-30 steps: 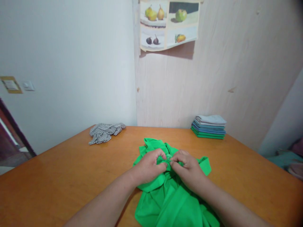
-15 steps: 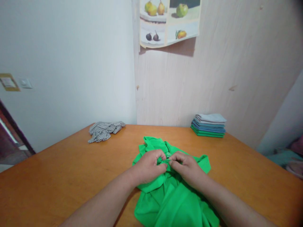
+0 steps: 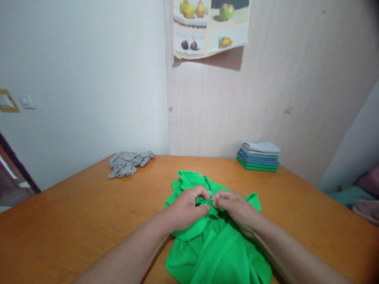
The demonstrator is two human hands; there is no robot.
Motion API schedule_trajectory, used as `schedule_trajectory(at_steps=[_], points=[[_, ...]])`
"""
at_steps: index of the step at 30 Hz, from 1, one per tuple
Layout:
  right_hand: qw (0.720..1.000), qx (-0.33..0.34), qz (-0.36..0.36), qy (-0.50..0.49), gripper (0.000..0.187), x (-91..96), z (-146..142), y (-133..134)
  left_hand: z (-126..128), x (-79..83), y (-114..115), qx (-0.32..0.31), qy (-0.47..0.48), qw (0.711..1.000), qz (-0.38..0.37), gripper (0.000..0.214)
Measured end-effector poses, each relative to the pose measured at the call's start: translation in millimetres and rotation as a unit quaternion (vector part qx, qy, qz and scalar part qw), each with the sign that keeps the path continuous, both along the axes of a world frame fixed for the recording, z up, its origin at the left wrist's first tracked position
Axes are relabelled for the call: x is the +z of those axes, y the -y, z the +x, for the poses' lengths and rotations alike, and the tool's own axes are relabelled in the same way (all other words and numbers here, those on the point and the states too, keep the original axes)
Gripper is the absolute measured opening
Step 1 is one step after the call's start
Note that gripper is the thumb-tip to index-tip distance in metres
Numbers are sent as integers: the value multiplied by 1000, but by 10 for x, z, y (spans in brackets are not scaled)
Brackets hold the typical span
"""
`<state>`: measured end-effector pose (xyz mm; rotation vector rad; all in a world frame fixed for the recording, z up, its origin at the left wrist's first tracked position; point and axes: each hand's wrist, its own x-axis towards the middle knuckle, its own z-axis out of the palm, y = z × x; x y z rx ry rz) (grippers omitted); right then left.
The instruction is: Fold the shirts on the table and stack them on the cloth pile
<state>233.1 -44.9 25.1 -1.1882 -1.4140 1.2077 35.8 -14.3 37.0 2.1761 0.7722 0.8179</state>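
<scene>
A bright green garment (image 3: 220,252) lies bunched up at the near middle of the table. From its left side my left hand (image 3: 189,207) pinches a fold of the green cloth between thumb and fingers. Opposite it, my right hand (image 3: 232,205) grips the same gathered spot, fingers pressed together. Both sets of fingertips almost meet, close to a small pale patch in the cloth. What exactly lies between the fingertips is partly hidden. The lower part of the garment spreads toward me between my forearms.
A crumpled striped cloth (image 3: 128,163) rests at the table's back left. At the back right stands a stack of folded cloths (image 3: 258,157) in grey, blue and green. The orange-brown wooden table (image 3: 89,221) reaches the wall, where a fruit poster (image 3: 210,29) hangs.
The whole view has shifted slightly. My right hand's fingers have closed a little more at the gathered cloth. My left hand keeps its pinch, and the garment lies much the same.
</scene>
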Motion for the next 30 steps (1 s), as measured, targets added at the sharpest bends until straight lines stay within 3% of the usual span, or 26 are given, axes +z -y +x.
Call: schedule_trajectory(at_steps=[5, 10, 19, 22, 30], points=[[1000, -14, 0, -16, 12, 9, -19, 5, -17, 25, -16, -14, 10, 999, -49, 15], [1000, 21, 0, -7, 12, -19, -7, -12, -19, 31, -13, -14, 35, 996, -75, 14], [995, 7, 60, 84, 9, -60, -51, -26, 31, 2, 29, 95, 34, 983, -150, 28], [990, 5, 88, 108, 7, -95, -80, -31, 21, 20, 30, 102, 34, 976, -192, 31], [984, -2, 121, 130, 12, -94, -107, -10, 22, 56, 33, 101, 0, 987, -122, 14]])
